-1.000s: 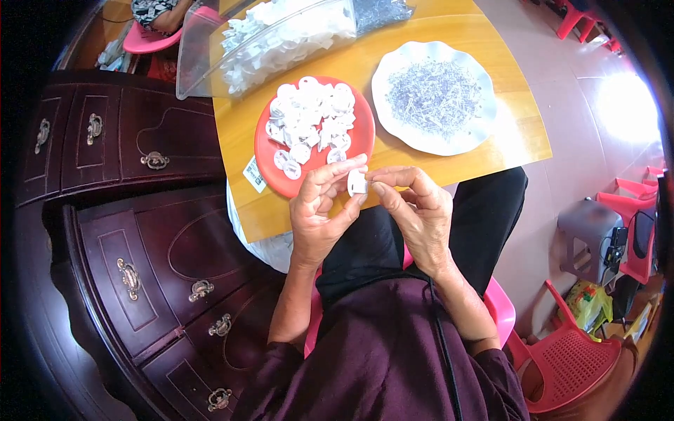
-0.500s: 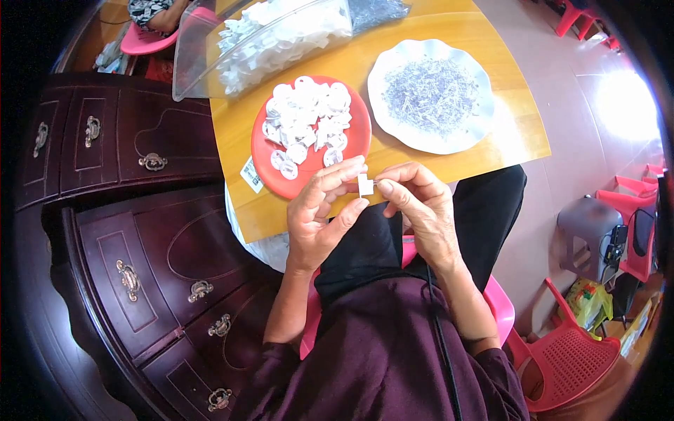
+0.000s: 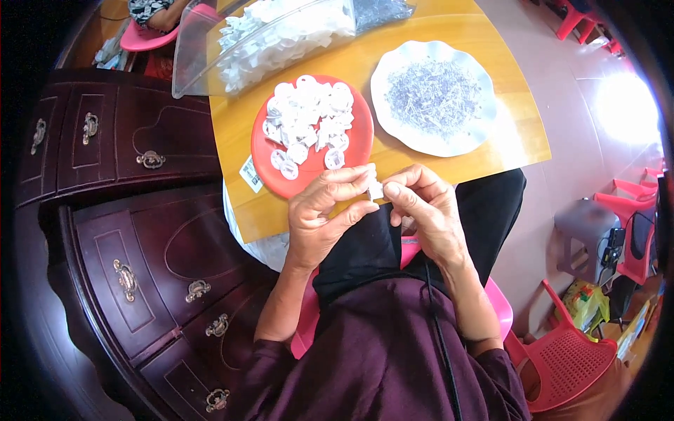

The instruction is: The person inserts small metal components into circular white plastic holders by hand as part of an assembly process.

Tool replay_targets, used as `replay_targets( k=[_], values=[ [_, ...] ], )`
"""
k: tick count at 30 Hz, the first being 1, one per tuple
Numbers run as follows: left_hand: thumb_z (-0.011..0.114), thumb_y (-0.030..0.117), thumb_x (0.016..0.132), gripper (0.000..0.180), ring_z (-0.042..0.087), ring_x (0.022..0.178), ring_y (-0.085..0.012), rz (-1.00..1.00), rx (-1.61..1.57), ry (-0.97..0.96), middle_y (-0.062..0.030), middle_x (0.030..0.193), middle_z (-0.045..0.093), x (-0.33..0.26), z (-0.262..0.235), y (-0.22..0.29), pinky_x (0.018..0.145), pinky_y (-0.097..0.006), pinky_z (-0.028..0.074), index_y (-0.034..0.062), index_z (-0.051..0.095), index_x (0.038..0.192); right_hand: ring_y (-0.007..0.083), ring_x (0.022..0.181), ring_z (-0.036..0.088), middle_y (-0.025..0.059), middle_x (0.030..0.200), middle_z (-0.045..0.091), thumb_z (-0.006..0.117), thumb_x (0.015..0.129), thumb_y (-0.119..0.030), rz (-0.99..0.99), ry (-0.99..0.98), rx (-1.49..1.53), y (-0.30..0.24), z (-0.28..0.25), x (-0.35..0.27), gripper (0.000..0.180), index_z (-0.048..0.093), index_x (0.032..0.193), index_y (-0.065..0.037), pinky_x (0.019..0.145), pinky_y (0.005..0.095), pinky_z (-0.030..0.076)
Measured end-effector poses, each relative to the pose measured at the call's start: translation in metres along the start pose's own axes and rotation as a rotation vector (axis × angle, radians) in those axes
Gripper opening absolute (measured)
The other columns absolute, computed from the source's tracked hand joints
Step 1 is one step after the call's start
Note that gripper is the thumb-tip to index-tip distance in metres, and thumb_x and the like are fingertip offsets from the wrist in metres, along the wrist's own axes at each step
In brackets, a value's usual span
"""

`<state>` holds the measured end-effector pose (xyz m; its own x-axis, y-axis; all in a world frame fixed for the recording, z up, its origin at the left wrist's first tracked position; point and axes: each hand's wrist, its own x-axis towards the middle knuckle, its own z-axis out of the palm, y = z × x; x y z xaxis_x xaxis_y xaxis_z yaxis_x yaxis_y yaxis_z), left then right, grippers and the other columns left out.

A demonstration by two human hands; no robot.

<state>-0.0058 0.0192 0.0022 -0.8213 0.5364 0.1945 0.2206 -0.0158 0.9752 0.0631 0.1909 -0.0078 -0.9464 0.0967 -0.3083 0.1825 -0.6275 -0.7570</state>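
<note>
Facing two plates (image 3: 364,119) (image 3: 489,105), left hand (image 3: 323,210) pinches one white piece (image 3: 375,189); right hand's (image 3: 432,214) grip unclear.

1. We can read no words, numbers or signs anywhere in this view.
2. We do see one white label (image 3: 250,173) lying on the wooden table (image 3: 263,219), near its left edge and just beside the red plate (image 3: 362,137); it carries dark print, too small for us to make out, and the dark patch in it may be a printed code.
3. We also see red and green patches on a yellow-green plastic bag (image 3: 590,304) beside the red chair (image 3: 574,365); we cannot tell whether they are lettering or pattern.
</note>
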Motion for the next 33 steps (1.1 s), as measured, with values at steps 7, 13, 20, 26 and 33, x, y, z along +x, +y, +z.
replay_targets(
  k=[7, 13, 20, 26, 33],
  values=[
    [0.076, -0.005, 0.077, 0.031, 0.065, 0.107, -0.0205, -0.006, 0.071, -0.03, -0.0133, 0.117, 0.067, 0.01, -0.001, -0.006, 0.093, -0.031, 0.051, 0.0019, 0.071, 0.106, 0.0049, 0.066, 0.056, 0.0019, 0.089, 0.066, 0.07, 0.091, -0.014, -0.007, 0.016, -0.026, -0.002, -0.004, 0.006, 0.013, 0.064, 0.095, -0.003, 0.061, 0.019, 0.047],
    [0.076, -0.003, 0.077, 0.028, 0.066, 0.105, -0.0218, 0.152, 0.298, -0.118, -0.0121, 0.115, 0.068, 0.05, -0.006, 0.008, 0.09, -0.032, 0.052, 0.0032, 0.071, 0.104, 0.0043, 0.067, 0.056, 0.0015, 0.09, 0.067, 0.069, 0.092, -0.014, -0.077, 0.119, -0.046, -0.013, -0.001, 0.018, 0.014, 0.066, 0.097, -0.002, 0.059, 0.0193, 0.048],
    [0.072, 0.002, 0.081, 0.028, 0.066, 0.1, -0.0223, 0.544, 0.844, 0.186, -0.0078, 0.109, 0.069, 0.162, -0.058, 0.034, 0.089, -0.033, 0.051, 0.0052, 0.067, 0.108, 0.0092, 0.065, 0.055, 0.0063, 0.08, 0.064, 0.07, 0.086, -0.009, -0.499, 0.358, -0.901, -0.04, -0.017, 0.039, 0.014, 0.069, 0.099, -0.001, 0.06, 0.0252, 0.046],
    [0.074, 0.01, 0.081, 0.03, 0.064, 0.102, -0.0233, 0.64, 1.083, 0.359, -0.0079, 0.116, 0.066, 0.205, -0.088, 0.014, 0.087, -0.036, 0.051, 0.005, 0.068, 0.109, 0.01, 0.062, 0.051, 0.0059, 0.078, 0.062, 0.07, 0.086, -0.007, -0.473, 0.413, -0.884, -0.038, -0.026, 0.034, 0.013, 0.069, 0.097, -0.001, 0.059, 0.025, 0.045],
    [0.077, 0.01, 0.078, 0.018, 0.063, 0.085, -0.0231, 0.313, 0.723, -0.032, -0.0078, 0.091, 0.063, 0.124, 0.019, -0.025, 0.075, -0.035, 0.051, 0.0046, 0.067, 0.092, 0.0078, 0.06, 0.048, 0.0036, 0.076, 0.059, 0.07, 0.087, -0.007, -0.444, 0.414, -0.733, -0.025, -0.034, 0.034, 0.011, 0.069, 0.096, -0.001, 0.057, 0.0235, 0.043]
  ],
)
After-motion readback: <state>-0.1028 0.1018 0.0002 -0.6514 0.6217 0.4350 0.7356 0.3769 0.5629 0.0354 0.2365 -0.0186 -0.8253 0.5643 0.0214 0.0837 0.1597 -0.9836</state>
